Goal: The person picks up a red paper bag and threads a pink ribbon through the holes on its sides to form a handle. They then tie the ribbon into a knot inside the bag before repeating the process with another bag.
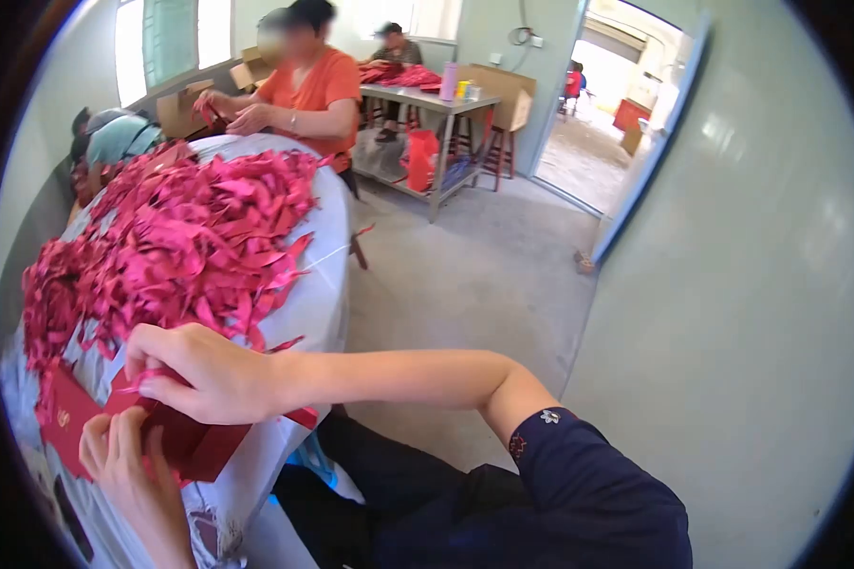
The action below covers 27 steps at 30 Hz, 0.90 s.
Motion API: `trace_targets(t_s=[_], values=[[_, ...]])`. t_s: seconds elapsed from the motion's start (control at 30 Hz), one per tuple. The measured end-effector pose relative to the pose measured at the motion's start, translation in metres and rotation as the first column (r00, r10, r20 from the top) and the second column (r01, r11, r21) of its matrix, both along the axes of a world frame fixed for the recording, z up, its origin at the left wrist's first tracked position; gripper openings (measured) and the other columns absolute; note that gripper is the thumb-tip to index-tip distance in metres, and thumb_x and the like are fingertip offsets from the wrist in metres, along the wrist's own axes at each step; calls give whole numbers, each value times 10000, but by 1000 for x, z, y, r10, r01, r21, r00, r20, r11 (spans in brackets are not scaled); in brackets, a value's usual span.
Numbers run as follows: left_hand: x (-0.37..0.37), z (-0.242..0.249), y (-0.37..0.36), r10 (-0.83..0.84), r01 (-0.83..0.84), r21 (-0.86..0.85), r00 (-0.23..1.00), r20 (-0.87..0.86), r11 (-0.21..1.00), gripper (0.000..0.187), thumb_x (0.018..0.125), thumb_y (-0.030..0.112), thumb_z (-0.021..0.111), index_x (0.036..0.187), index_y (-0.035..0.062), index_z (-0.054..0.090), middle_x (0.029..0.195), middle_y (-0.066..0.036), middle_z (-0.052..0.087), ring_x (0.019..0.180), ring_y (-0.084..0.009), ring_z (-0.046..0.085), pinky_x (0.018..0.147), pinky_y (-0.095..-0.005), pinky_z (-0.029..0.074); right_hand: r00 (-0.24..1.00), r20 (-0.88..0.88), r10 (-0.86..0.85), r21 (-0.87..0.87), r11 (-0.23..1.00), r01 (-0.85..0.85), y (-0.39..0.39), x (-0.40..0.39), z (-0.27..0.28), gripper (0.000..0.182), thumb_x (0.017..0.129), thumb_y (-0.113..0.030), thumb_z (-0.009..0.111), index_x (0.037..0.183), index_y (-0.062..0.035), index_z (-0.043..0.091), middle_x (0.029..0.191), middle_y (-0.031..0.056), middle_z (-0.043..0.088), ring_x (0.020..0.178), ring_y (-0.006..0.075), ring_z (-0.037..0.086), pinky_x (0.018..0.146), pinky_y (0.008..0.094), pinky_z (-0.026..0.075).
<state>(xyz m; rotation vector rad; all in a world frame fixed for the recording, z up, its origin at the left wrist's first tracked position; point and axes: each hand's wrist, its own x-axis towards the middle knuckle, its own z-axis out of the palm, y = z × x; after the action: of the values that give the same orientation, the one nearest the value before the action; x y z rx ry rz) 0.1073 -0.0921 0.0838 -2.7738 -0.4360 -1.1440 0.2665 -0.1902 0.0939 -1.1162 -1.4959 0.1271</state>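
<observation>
At the lower left, a dark red folded box or card [209,446] lies on the cloth-covered table. My right hand [194,375] reaches across from the right, its fingers pinched on a pink ribbon [140,383] above the red piece. Below it, my left hand [128,455] rests against the front of the red piece with its fingers bent; whether it grips the edge is hard to see. A red panel with a pale mark [64,417] extends to the left of my hands. Just beyond them lies a large heap of pink-red ribbons [180,237].
A person in orange [318,100] works at the table's far end. Another person bends at the left [119,137]. Behind, a metal table [427,98] bears red material and a pink bottle [449,82], with a person seated beyond. An open door [659,133] stands at the right.
</observation>
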Motion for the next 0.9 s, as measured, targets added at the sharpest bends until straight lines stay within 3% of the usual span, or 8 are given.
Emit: trace_targets(t_s=[0.2,0.37,0.4,0.53,0.6,0.7,0.77,0.9], values=[[-3,14,-2,-63,63,-131,998,4,989,229,733,26,651,960,53,638,837,-101,596,847,-269,513,829,-380,354,891,294,-346,224,931,288,13,-11,-28,104,834,-42,609,919,9,580,869,171,595,803,331,616,666,372,494],[-11,13,23,-184,154,-436,983,-26,887,157,771,57,632,925,31,641,866,-143,660,821,-316,630,687,-370,470,916,242,-319,120,947,298,16,-13,-30,86,840,-10,622,917,15,593,822,135,595,749,234,619,651,305,488],[-12,10,27,-205,176,-442,979,-18,880,175,789,-14,622,964,-10,620,825,-98,646,633,-151,538,578,-254,432,918,244,-314,81,950,303,15,-14,-29,88,847,2,613,932,17,596,819,118,598,748,200,615,656,278,482],[-5,-7,44,-279,293,-629,952,125,720,141,827,-12,599,969,-18,594,771,-82,607,635,-117,523,595,-259,441,980,-52,-190,-34,981,189,10,-10,-30,101,898,2,574,992,26,600,922,26,620,838,53,567,744,193,455],[-5,-11,49,-281,333,-669,941,190,665,138,832,0,597,968,-19,589,739,-110,599,600,-155,549,585,-286,458,973,-177,-145,-41,989,140,2,-15,-26,108,900,1,570,1001,25,599,937,28,624,855,55,573,769,191,454],[-6,-14,52,-266,340,-780,936,229,525,116,860,-14,576,976,-19,577,714,-48,565,598,-66,486,536,-238,424,972,-150,-179,-107,981,164,2,-20,-34,97,894,-22,600,979,23,610,907,17,617,818,45,559,740,186,447],[-7,-14,53,-264,327,-822,938,224,465,125,876,-38,550,998,-25,576,858,12,567,738,-31,468,632,-202,413,967,-136,-213,-151,970,193,3,-25,-37,93,882,-33,628,955,25,619,875,8,610,768,33,541,697,172,434],[-7,-15,54,-261,316,-810,943,209,494,136,880,-35,546,1011,-23,579,858,12,564,736,-33,466,636,-199,414,960,-154,-236,-144,966,214,11,-29,-47,92,879,-12,624,962,27,615,872,11,616,761,29,545,683,166,436]])
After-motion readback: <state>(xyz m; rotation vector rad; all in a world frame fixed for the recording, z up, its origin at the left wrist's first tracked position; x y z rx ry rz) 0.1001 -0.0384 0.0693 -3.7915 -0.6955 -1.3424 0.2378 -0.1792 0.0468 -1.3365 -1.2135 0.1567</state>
